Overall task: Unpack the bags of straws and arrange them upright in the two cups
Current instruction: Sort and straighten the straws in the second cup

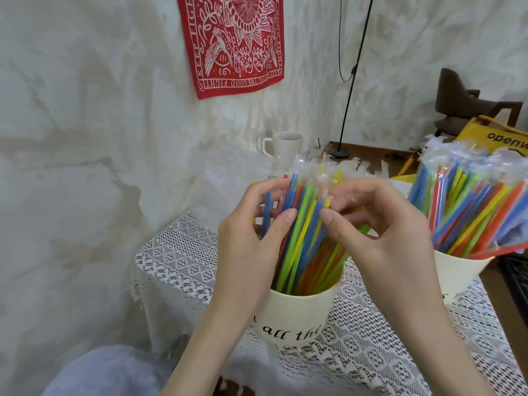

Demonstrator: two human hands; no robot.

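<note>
A cream cup (291, 315) with black lettering stands on the lace-covered table, filled with upright coloured straws (305, 241) in clear wrappers. My left hand (251, 241) curls round the left side of this bunch, thumb against the front straws. My right hand (380, 232) grips the right side of the bunch, thumb and fingers closed on the straws near their tops. A second cream cup (457, 270) at the right edge holds another bunch of wrapped straws (468, 207) that lean to the right.
A white mug (285, 144) stands at the table's far edge. The lace tablecloth (177, 261) drapes over the left side. A yellow bag (497, 135), a dark chair (468, 104) and a black lamp stand (351, 81) are behind on the right.
</note>
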